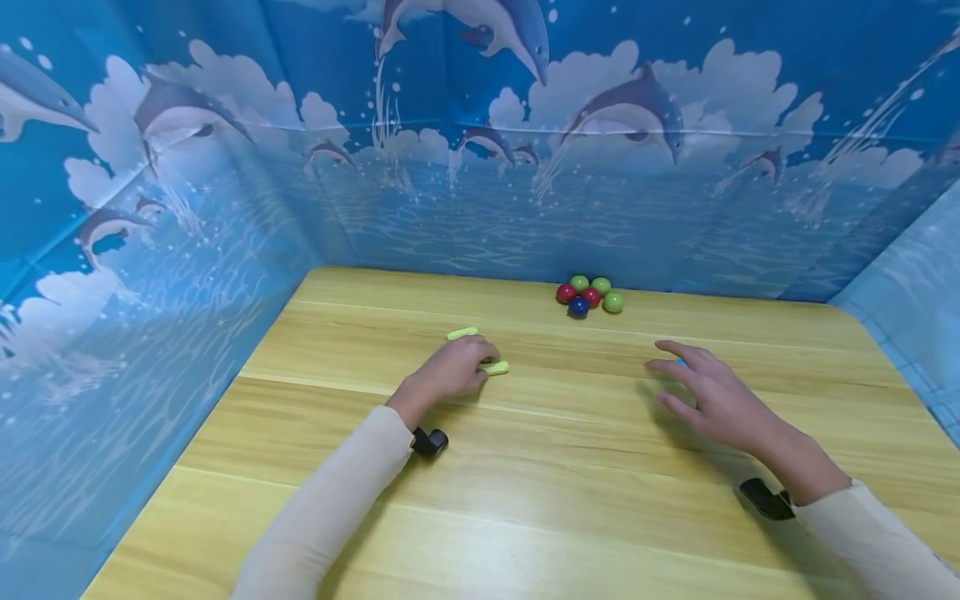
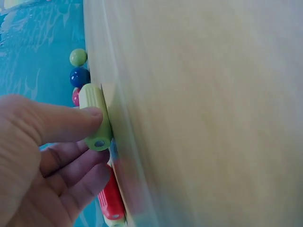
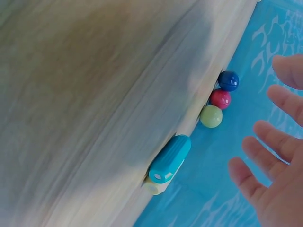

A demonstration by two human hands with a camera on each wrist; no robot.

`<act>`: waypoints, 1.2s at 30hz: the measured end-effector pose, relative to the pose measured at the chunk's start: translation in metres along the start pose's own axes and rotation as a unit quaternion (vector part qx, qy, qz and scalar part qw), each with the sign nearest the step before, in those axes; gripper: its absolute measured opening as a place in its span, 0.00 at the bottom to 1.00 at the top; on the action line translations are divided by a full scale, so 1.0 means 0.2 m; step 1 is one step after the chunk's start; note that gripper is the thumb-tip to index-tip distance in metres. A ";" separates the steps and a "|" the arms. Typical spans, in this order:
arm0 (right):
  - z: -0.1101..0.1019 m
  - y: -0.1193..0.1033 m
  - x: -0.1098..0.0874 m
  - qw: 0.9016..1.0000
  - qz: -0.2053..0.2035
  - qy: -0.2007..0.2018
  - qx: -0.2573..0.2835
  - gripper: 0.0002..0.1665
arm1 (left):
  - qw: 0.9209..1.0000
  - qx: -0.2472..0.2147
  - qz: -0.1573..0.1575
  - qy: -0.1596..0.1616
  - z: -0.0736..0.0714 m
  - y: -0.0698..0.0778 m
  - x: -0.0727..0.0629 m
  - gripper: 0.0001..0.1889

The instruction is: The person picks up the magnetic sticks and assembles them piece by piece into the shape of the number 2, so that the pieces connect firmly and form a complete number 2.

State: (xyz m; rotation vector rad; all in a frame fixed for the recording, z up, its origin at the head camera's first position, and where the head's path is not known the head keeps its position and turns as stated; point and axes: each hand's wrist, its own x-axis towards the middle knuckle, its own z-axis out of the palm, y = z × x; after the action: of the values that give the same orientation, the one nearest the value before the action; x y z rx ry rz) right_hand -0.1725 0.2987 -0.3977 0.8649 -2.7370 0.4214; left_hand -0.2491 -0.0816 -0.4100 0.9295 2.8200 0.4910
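Note:
My left hand (image 1: 453, 367) pinches a ribbed, pale green stubby piece (image 2: 94, 116) with a small hole in its end, thumb on its near side. The piece lies at tabletop level. Beyond the fingers, in the left wrist view, is a similar red piece (image 2: 112, 196) with a pale end. Another yellow-green piece (image 1: 462, 332) rests just behind the left hand. My right hand (image 1: 723, 400) is held above the table with fingers spread, holding nothing. Near it lies a blue ribbed piece (image 3: 170, 158) with a pale yellow underside, mostly hidden by that hand in the head view.
Toward the back edge of the wooden table (image 1: 525, 467) sits a cluster of glossy balls, among them a dark blue ball (image 1: 578, 307), a red ball (image 1: 566, 293) and a green ball (image 1: 612, 302). A dolphin-print curtain (image 1: 480, 208) encloses the back and sides.

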 end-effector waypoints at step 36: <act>0.06 0.02 0.06 0.999 0.015 -0.023 0.023 0.27 | 0.973 -0.221 -0.063 0.021 0.17 0.18 0.31 0.11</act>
State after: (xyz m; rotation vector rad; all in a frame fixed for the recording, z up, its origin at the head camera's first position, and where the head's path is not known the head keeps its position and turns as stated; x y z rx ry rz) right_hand -0.1856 0.2924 -0.4053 0.8547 -2.7956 0.4795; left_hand -0.2708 -0.0083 -0.4299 0.6508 2.6093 1.0709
